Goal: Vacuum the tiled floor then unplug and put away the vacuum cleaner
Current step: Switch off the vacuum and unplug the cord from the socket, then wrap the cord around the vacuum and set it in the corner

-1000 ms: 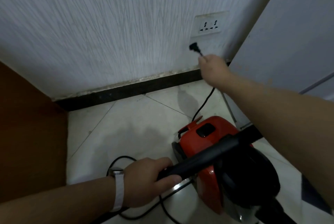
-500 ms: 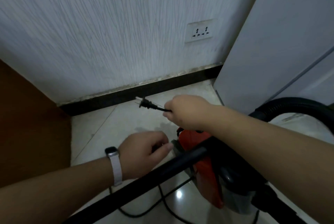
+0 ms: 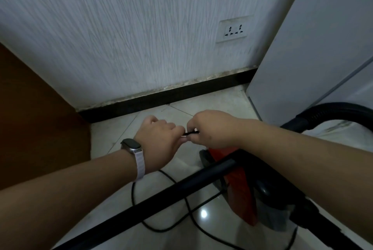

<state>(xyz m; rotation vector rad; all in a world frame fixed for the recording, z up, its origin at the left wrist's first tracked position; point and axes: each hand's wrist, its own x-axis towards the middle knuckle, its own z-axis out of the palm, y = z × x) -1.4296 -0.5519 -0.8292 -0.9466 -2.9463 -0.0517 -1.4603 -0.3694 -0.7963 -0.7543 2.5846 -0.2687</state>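
Left hand (image 3: 159, 138) and right hand (image 3: 212, 128) meet above the tiled floor (image 3: 121, 128), each grip pinching the black power cord (image 3: 190, 133), whose short stretch runs left to right between them. The red vacuum cleaner (image 3: 240, 187) sits beneath the right forearm, its wand (image 3: 161, 195) slanting lower-left to upper-right.

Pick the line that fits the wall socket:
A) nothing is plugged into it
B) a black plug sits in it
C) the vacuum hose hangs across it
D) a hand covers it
A: the wall socket shows only bare holes, while the left hand and the right hand hold the black cord between them, low over the floor.
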